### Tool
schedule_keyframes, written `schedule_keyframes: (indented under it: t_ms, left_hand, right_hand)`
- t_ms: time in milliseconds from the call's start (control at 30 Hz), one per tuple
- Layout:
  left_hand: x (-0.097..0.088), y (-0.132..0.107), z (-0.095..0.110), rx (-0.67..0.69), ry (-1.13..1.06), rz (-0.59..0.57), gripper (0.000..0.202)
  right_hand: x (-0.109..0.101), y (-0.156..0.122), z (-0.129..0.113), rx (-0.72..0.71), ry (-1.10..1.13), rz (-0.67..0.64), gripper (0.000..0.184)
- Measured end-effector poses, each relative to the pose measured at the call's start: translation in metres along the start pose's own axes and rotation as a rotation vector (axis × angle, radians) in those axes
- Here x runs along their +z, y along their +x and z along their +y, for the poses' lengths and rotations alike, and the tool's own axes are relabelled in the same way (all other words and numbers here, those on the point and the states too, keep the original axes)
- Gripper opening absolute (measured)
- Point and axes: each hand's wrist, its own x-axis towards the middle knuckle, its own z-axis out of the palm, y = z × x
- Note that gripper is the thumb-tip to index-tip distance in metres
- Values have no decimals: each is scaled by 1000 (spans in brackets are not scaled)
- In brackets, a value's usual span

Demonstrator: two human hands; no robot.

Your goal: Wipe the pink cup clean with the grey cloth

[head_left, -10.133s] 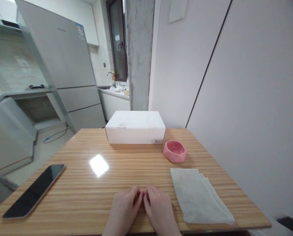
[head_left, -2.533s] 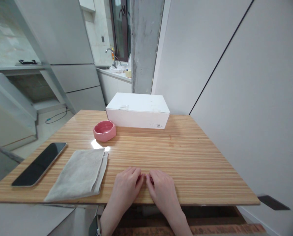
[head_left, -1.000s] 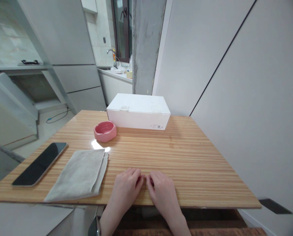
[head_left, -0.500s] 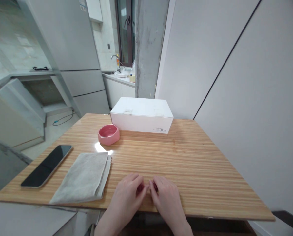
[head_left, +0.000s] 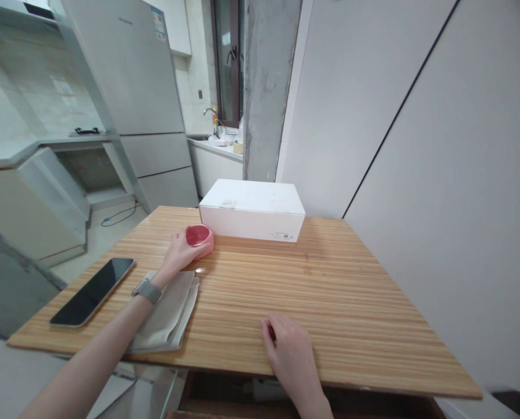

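My left hand point(head_left: 179, 254) reaches out over the wooden table point(head_left: 330, 291) and is wrapped round the near side of a small pink ceramic ashtray point(head_left: 199, 237), which stands on the table just in front of a white cardboard box point(head_left: 253, 210). A watch point(head_left: 146, 289) sits on that wrist, and the forearm crosses a folded grey cloth point(head_left: 168, 314). My right hand point(head_left: 288, 349) lies flat on the table near its front edge, fingers loosely together, holding nothing.
A dark phone point(head_left: 93, 291) lies face up at the table's left front corner. A white wall point(head_left: 438, 145) runs along the right side. A grey fridge point(head_left: 133, 99), a concrete pillar point(head_left: 264, 87) and a kitchen counter with a tap stand behind.
My left hand has left its place beside the right hand and stretched forward-left to close on the pink ashtray. Over the earlier frames the ashtray and cloth went from the right side to the left.
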Motion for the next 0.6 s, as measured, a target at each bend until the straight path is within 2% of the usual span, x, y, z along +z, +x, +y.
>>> schedule_keyframes:
  t_ms: [133, 267, 367, 500, 600]
  left_hand:
    - [1, -2, 13, 13, -88, 20, 78]
    - [11, -12, 49, 128, -338, -106, 69]
    - [25, -21, 79, 113, -472, -162, 77]
    - [41, -32, 107, 187, -463, -200, 76]
    - [48, -37, 116, 262, -411, -215, 68]
  right_hand:
    - [0, 1, 0, 0, -3, 9, 25]
    - [2, 1, 0, 10, -2, 20, 24]
    - [2, 0, 0, 11, 2, 23, 24]
    - [1, 0, -1, 25, 4, 18, 23]
    - [0, 0, -2, 30, 3, 17, 23]
